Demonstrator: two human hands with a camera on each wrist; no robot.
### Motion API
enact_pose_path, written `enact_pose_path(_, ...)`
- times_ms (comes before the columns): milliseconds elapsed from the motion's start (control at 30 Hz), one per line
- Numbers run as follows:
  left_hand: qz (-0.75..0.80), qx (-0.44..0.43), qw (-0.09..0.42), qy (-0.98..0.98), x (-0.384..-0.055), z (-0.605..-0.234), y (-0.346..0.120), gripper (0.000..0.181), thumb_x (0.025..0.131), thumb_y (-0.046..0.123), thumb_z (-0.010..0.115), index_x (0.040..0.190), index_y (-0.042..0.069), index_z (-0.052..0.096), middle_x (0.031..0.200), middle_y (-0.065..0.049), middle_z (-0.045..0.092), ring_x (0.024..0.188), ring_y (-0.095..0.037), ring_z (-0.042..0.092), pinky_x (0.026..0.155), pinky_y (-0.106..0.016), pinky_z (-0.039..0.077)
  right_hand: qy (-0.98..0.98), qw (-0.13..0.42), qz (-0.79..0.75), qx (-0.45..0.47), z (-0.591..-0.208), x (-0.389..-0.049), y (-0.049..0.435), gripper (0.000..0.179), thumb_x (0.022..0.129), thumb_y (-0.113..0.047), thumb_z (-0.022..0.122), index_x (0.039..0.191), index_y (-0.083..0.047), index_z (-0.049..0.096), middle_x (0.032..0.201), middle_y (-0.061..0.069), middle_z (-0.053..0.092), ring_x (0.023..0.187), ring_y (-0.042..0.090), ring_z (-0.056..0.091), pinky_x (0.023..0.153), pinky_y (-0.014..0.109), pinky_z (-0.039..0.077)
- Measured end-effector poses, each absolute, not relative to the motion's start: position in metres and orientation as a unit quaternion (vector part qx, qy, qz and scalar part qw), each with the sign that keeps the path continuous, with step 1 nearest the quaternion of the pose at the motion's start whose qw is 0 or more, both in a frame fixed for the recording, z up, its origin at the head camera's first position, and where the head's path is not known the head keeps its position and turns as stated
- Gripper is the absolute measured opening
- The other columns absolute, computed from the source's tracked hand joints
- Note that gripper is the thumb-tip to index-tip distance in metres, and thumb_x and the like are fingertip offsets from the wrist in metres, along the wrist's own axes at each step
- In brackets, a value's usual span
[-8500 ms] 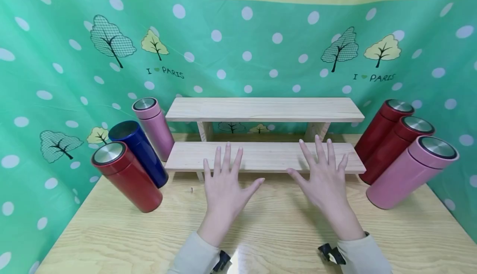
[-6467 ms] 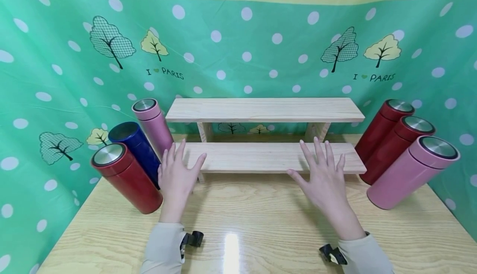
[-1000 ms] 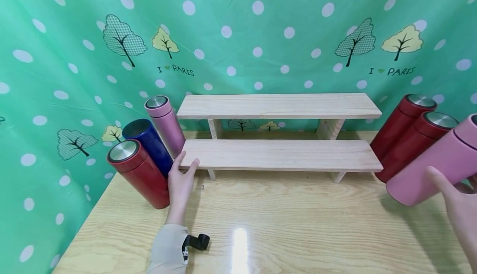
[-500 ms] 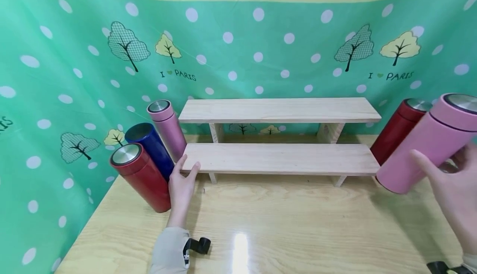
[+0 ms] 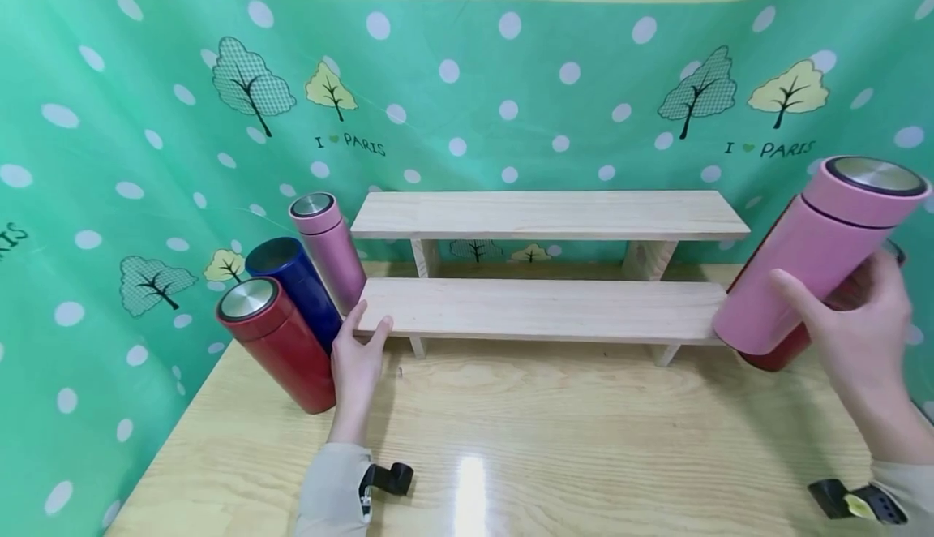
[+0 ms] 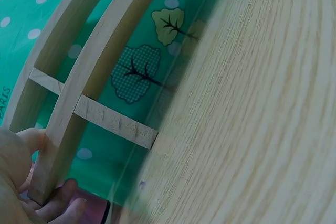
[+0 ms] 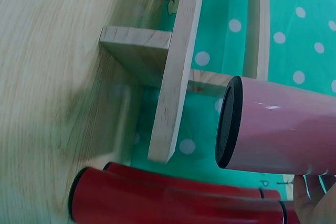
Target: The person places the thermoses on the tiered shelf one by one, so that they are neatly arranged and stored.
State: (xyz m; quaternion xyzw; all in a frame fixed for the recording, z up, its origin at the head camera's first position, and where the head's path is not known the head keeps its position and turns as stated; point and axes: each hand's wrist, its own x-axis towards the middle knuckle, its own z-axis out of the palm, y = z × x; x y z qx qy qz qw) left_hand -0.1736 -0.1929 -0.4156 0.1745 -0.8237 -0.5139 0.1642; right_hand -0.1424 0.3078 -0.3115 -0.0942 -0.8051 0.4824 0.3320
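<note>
My right hand (image 5: 864, 334) grips a pink thermos bottle (image 5: 817, 249), tilted and held above the table beside the right end of the two-tier wooden shelf (image 5: 547, 308). In the right wrist view the bottle's dark base (image 7: 228, 121) points toward the shelf boards. Behind it stand two red thermos bottles (image 7: 173, 198), mostly hidden by the pink one in the head view. My left hand (image 5: 356, 363) holds the left end of the lower board; the left wrist view has the thumb on one face and fingers (image 6: 63, 203) round the other.
Left of the shelf stand a red thermos (image 5: 280, 346), a blue thermos (image 5: 295, 285) and another pink thermos (image 5: 332, 253). The upper board (image 5: 547, 215) sits behind and above the lower one. A green dotted cloth (image 5: 438, 99) hangs behind the wooden table (image 5: 547, 440).
Earlier both hands were spread over the table, then the left took the board's end. The right hand has lifted the front pink thermos and moved it left and up toward the shelf.
</note>
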Motion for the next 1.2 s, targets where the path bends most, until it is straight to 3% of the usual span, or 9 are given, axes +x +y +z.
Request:
enact_pose_path(300, -0.512, 0.177, 0.162, -0.825, -0.177, -0.416, -0.186, 0.058, 0.094, 0.034, 0.068, 0.146, 0.015, 0.051, 0.147, -0.014, 0.049, 0.137, -0.033, 0.041, 0.11, -0.048, 0.033, -0.822, 0.292, 0.482, -0.087, -0.315, -0.151, 0.3, 0.073, 0.087, -0.017, 0.076, 0.148, -0.029, 0.039, 0.129, -0.008, 0.051, 0.106, 0.002, 0.049, 0.082, 0.007, 0.041)
enact_pose_path(733, -0.522, 0.183, 0.164, -0.816, -0.174, -0.418, -0.188, 0.058, 0.094, 0.033, 0.068, 0.146, 0.015, 0.051, 0.149, -0.014, 0.047, 0.139, -0.032, 0.039, 0.112, -0.047, 0.031, -0.81, 0.286, 0.509, -0.055, -0.319, -0.168, 0.282, 0.07, 0.088, -0.019, 0.076, 0.148, -0.027, 0.04, 0.13, -0.007, 0.051, 0.109, 0.004, 0.049, 0.082, 0.008, 0.042)
enact_pose_path(1200, -0.544, 0.172, 0.177, -0.802, -0.173, -0.418, -0.191, 0.057, 0.095, 0.03, 0.068, 0.146, 0.012, 0.05, 0.15, -0.014, 0.045, 0.141, -0.03, 0.035, 0.114, -0.047, 0.029, -0.795, 0.314, 0.519, -0.009, -0.293, -0.195, 0.263, 0.067, 0.085, -0.019, 0.076, 0.144, -0.025, 0.044, 0.125, -0.012, 0.053, 0.109, 0.005, 0.05, 0.079, 0.016, 0.041)
